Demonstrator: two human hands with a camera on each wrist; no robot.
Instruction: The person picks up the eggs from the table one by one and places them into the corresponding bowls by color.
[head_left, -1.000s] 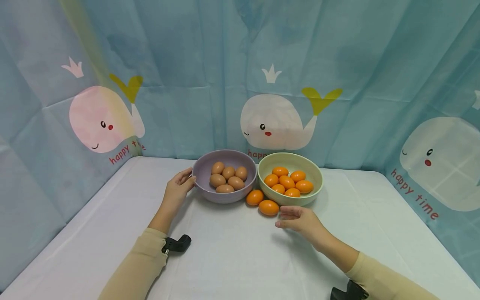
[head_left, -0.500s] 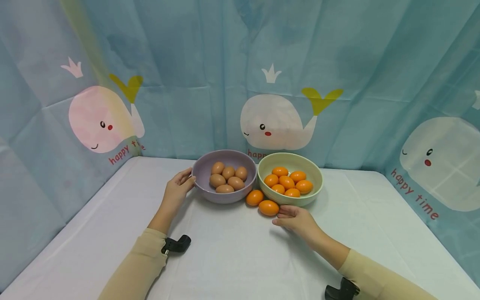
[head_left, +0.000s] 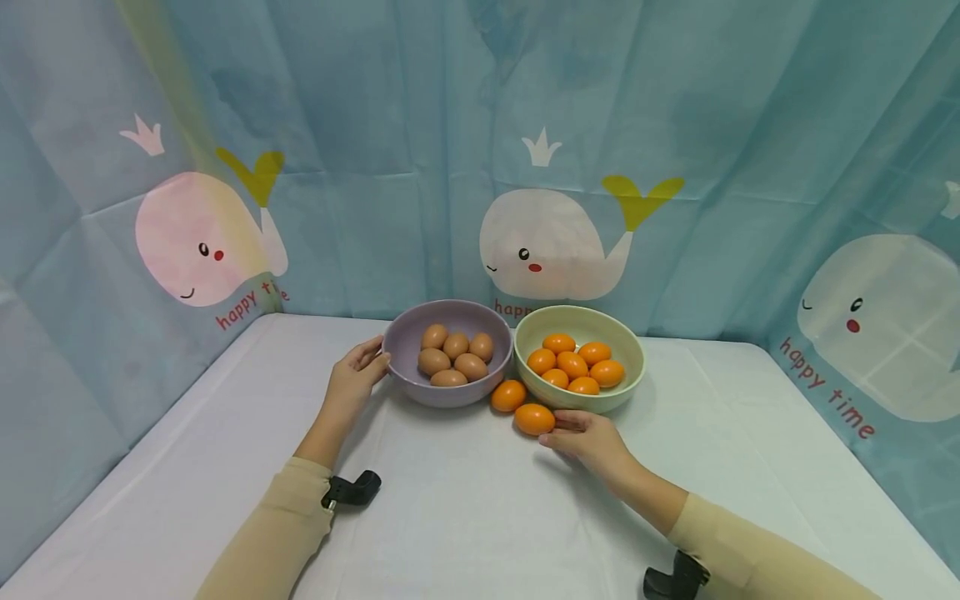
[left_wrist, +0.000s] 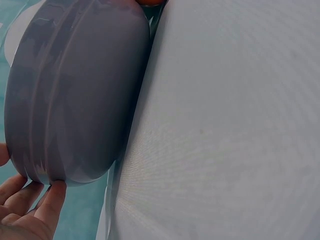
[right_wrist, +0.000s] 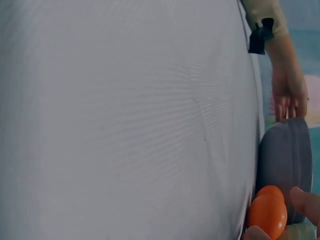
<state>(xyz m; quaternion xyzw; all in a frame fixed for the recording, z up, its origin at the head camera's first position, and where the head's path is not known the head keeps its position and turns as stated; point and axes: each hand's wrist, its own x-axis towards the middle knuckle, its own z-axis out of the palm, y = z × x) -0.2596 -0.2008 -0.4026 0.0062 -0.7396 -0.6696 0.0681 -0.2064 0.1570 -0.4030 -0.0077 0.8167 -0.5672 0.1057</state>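
My left hand (head_left: pixel 358 371) rests its fingertips on the left side of a purple bowl (head_left: pixel 405 387); in the left wrist view, the fingers (left_wrist: pixel 55 200) touch the outer wall. Several brown eggs (head_left: pixel 433 362) lie inside that bowl. My right hand (head_left: pixel 588 437) has its thumb and fingers around the right end of a glossy oval orange fruit (head_left: pixel 533 420) on the table, in front of the pale green bowl (head_left: pixel 633 379). A second orange fruit (head_left: pixel 508 396) lies just behind it, in the gap between the bowls. The right wrist view shows the near fruit (right_wrist: pixel 269 217) between thumb and finger.
The green bowl holds several more orange fruits (head_left: pixel 572 366) and stands against the purple one. Both bowls are at the back of the table under a white cloth (head_left: pixel 450 517). Behind hangs a blue curtain (head_left: pixel 375 167) with whale prints.
My right hand has moved left, and its thumb and fingers have come around the near orange fruit. That fruit has shifted slightly toward me. The left hand and both bowls stay put.
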